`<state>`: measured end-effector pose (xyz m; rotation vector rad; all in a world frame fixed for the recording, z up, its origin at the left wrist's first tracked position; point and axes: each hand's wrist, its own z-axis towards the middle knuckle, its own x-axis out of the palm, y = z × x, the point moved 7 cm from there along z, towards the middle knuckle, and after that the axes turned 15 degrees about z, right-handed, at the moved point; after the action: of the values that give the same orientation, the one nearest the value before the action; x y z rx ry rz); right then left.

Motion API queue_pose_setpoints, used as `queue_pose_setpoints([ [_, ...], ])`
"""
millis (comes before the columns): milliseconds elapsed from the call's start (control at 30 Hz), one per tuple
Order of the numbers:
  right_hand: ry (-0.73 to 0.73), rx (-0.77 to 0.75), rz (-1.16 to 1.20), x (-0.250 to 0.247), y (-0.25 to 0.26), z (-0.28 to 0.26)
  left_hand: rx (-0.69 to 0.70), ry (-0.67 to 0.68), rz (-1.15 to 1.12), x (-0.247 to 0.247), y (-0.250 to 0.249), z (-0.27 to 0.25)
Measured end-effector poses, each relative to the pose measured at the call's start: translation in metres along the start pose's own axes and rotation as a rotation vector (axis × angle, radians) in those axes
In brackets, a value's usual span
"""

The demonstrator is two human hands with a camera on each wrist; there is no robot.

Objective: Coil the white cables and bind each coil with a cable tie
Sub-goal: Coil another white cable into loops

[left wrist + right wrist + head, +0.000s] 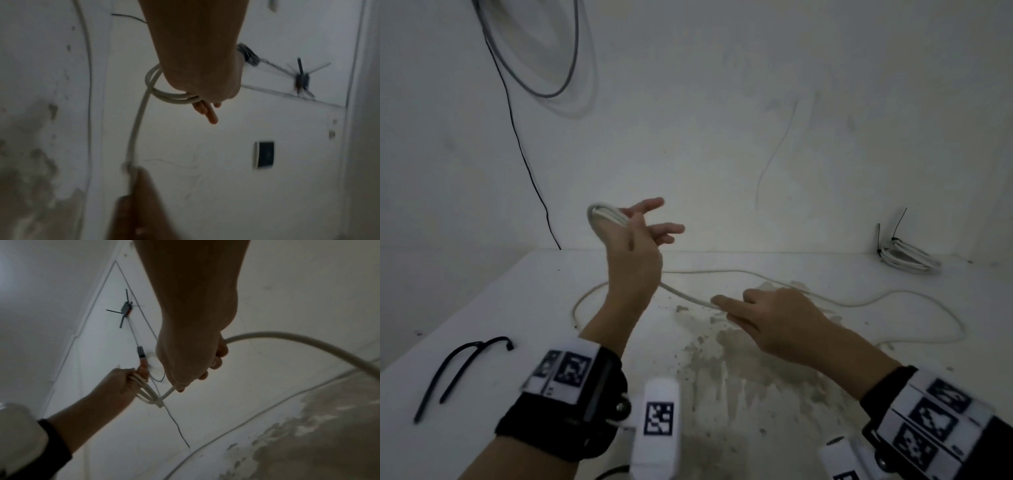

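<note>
The white cable [685, 296] lies in long curves on the white table [524, 308]. My left hand [640, 240] is raised above the table, fingers spread, with a few loops of the cable [602, 215] wrapped round it and held at the thumb. The left wrist view shows these loops [174, 97] circling the palm. My right hand [774, 315] is lower and to the right, pinching the cable strand that runs up to the left hand. In the right wrist view the cable [287, 337] leaves the right hand [191, 353] in an arc.
A bound white coil [904, 258] with black ties sits at the table's far right by the wall. Two black cable ties [458, 366] lie near the left front. A brownish stain [739, 359] marks the table's middle. A thin black wire [524, 154] hangs down the wall.
</note>
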<state>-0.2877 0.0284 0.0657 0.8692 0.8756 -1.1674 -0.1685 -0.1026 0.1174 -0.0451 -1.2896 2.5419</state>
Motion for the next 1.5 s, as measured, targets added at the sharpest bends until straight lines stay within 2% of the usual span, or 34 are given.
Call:
queue_pose_setpoints([
  [67, -0.076, -0.138, -0.036, -0.014, 0.015, 0.002, 0.208, 0.187, 0.253, 0.019, -0.003, -0.018],
  [100, -0.112, -0.179, -0.057, -0.023, 0.019, 0.002, 0.257, 0.271, 0.337, 0.025, -0.001, -0.028],
  [200, -0.2, -0.21, -0.095, -0.044, 0.016, 0.003, 0.209, 0.481, 0.454, 0.036, 0.013, -0.051],
  [300, -0.204, -0.163, -0.024, -0.057, 0.003, 0.004, 0.119, 0.662, 0.548, 0.042, 0.022, -0.063],
  [500, -0.264, -0.032, 0.096, -0.086, -0.026, 0.004, -0.206, 1.024, 0.271, 0.049, 0.024, -0.079],
  [533, -0.272, -0.036, 0.1, -0.084, -0.026, 0.005, -0.298, 1.093, 0.15, 0.051, 0.023, -0.083],
  [600, -0.321, -0.033, 0.15, -0.076, -0.028, 0.007, -0.5, 1.203, -0.25, 0.056, 0.017, -0.089],
  [667, -0.329, 0.031, 0.364, -0.059, -0.031, 0.008, -0.645, 1.281, -0.713, 0.061, 0.009, -0.09],
  [733, -0.306, 0.172, 0.73, -0.043, -0.031, 0.008, -0.703, 1.276, -1.011, 0.063, 0.003, -0.086],
  [800, -0.302, 0.309, 1.06, -0.031, -0.03, 0.007, -0.703, 1.207, -1.114, 0.064, 0.005, -0.08],
  [867, -0.289, 0.393, 1.272, -0.024, -0.028, 0.008, -0.684, 1.124, -1.124, 0.061, 0.011, -0.076],
  [1000, -0.242, 0.518, 1.49, -0.006, -0.021, 0.009, -0.692, 0.99, -1.073, 0.056, 0.021, -0.069],
  [1133, -0.331, 0.583, 1.804, 0.0, -0.015, 0.014, -0.691, 0.911, -1.021, 0.051, 0.027, -0.067],
  [1233, -0.417, 0.616, 1.867, -0.004, -0.019, 0.016, -0.702, 0.914, -0.95, 0.055, 0.025, -0.073],
  [1333, -0.408, 0.68, 1.735, -0.008, -0.022, 0.017, -0.71, 0.738, -0.655, 0.05, 0.032, -0.072],
  [1500, -0.329, 0.702, 1.415, -0.018, -0.024, 0.019, -0.572, 0.531, -0.295, 0.044, 0.036, -0.065],
])
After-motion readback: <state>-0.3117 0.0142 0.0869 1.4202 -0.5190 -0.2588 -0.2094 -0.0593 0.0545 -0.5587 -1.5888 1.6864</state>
